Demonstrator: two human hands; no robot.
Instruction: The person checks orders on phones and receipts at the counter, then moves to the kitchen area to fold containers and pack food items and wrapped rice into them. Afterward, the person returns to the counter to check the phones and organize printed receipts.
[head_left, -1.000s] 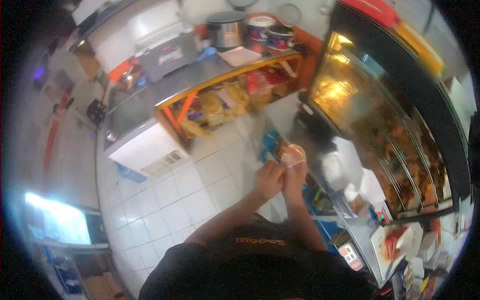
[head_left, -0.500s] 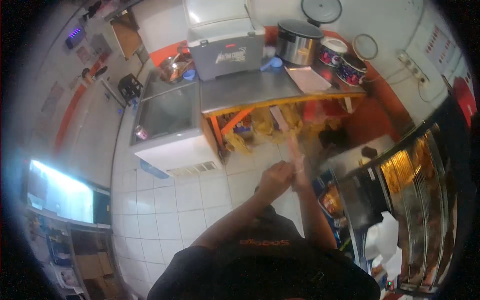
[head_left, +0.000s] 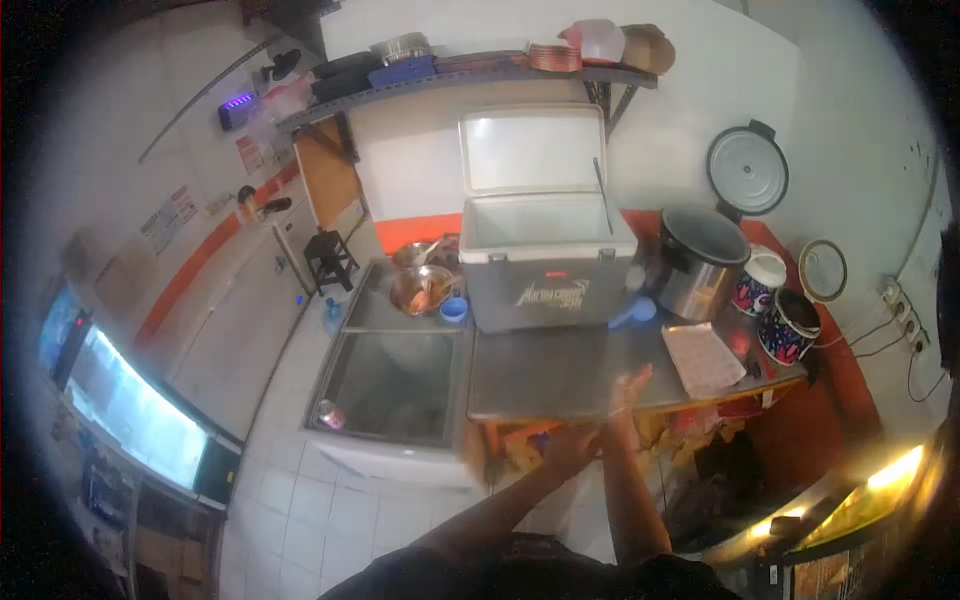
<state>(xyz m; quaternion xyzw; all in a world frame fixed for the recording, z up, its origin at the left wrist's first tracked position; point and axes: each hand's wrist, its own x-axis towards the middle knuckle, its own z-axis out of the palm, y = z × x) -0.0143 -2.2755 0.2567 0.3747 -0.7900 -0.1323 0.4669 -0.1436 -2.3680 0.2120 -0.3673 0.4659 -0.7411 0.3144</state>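
Note:
My right hand [head_left: 626, 400] is held out past the front edge of the metal counter [head_left: 540, 385], fingers stretched and slightly blurred. A thin clear plastic glove [head_left: 618, 412] appears to cover it. At the right wrist my left hand [head_left: 572, 452] is closed, its fingers pinching the glove's cuff as far as the blur shows. On the counter beyond stand a grey cooler box [head_left: 550, 290] with its lid raised, a blue scoop [head_left: 634, 313], and a tray lined with patterned paper [head_left: 703, 358].
A large steel rice cooker [head_left: 700, 265] has its lid up, near floral pots [head_left: 757, 280]. Left of the counter, a glass-topped freezer [head_left: 395, 385] carries a metal bowl [head_left: 420, 288], a blue cup [head_left: 454, 309] and a can [head_left: 331, 414]. A lit display case [head_left: 860, 505] stands right.
My view has tilted up, bringing the wall shelf in. Both hands have moved up and forward to the counter's edge, the left still at the right wrist.

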